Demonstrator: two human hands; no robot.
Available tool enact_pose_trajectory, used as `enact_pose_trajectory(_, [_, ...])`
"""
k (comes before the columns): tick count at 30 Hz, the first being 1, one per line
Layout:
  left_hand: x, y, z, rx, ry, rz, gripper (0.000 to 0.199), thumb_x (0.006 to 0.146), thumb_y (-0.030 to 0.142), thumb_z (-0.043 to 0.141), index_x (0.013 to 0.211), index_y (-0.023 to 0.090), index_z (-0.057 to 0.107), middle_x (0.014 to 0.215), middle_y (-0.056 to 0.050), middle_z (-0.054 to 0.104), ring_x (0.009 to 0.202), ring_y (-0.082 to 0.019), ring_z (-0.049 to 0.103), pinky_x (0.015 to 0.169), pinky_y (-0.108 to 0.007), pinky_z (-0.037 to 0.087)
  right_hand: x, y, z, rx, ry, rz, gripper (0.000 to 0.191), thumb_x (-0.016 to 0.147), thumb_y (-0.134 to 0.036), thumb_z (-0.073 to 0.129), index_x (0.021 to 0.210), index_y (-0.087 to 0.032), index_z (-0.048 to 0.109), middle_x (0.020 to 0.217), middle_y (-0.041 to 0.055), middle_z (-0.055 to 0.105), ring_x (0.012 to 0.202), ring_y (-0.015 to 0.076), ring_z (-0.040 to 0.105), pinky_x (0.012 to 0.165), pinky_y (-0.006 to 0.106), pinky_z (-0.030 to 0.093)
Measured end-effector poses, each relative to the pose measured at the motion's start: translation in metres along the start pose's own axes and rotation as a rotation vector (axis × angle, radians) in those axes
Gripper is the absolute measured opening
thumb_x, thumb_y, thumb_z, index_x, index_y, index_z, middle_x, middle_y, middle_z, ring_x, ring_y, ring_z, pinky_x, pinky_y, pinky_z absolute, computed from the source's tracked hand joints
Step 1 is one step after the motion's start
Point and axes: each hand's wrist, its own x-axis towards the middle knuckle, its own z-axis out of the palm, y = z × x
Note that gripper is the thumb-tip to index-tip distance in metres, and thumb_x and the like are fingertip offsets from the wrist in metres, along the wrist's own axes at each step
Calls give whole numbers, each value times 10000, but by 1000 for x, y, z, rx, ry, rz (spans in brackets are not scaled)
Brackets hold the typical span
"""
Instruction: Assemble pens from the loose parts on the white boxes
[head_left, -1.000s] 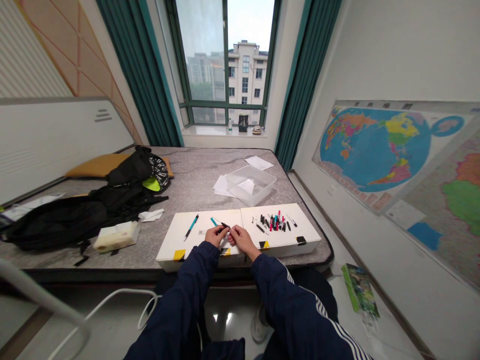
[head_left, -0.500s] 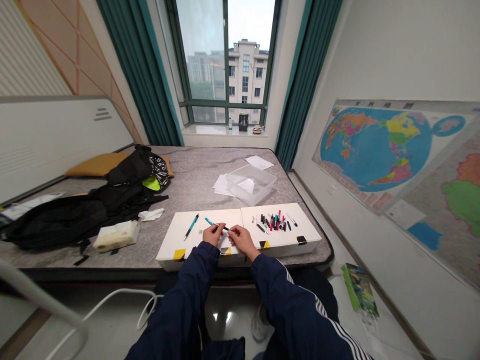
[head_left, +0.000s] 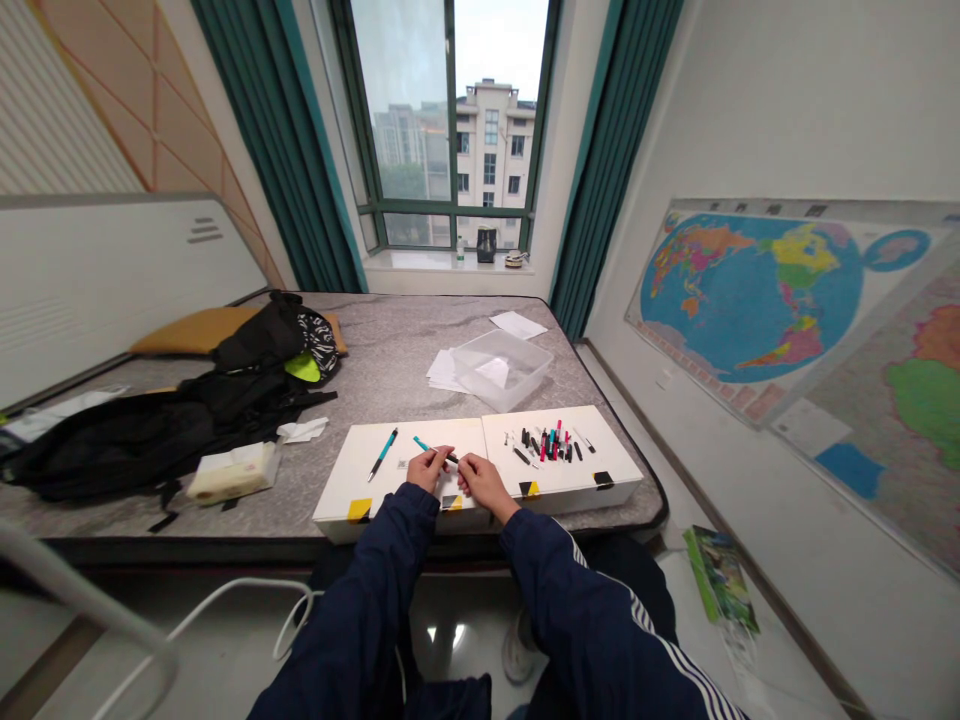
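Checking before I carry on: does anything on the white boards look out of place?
Only the right white board stands out: its pens and loose pen parts lie jumbled in a cluster, while the left white board has one teal pen lying by itself. Nothing looks spilled or broken from this view.

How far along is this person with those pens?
Seemingly done: one teal pen lies alone on the left white board. In hand: a second teal-and-black pen, pinched by the left hand, with the right hand close to its dark end. Seemingly left: a cluster of pens and small parts on the right white board.
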Motion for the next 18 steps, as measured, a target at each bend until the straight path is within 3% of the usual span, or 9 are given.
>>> enact_pose_trajectory(6, [0,2,2,-26,5,0,530,715,595,634,922,121,752,737,-68,707,567,-130,561,518,-245,422,2,2,1,7,32,-11,260,870,-445,511,778,-207,556,604,-22,589,483,106,528,470,210,451])
enact_pose_trajectory(13, [-4,11,2,45,82,-10,478,693,574,669,835,128,765,546,-15,621,542,-134,537,575,-259,442,3,3,1,80,105,5,258,797,-448,599,829,-192,586,608,-12,584,510,128,576,479,230,490])
enact_pose_trajectory(18, [-3,10,1,48,47,-4,512,688,591,655,858,121,768,547,-14,622,560,-142,556,610,-268,453,1,5,2,37,95,-17,195,827,-399,558,812,-204,561,626,-16,591,510,122,576,482,222,479])
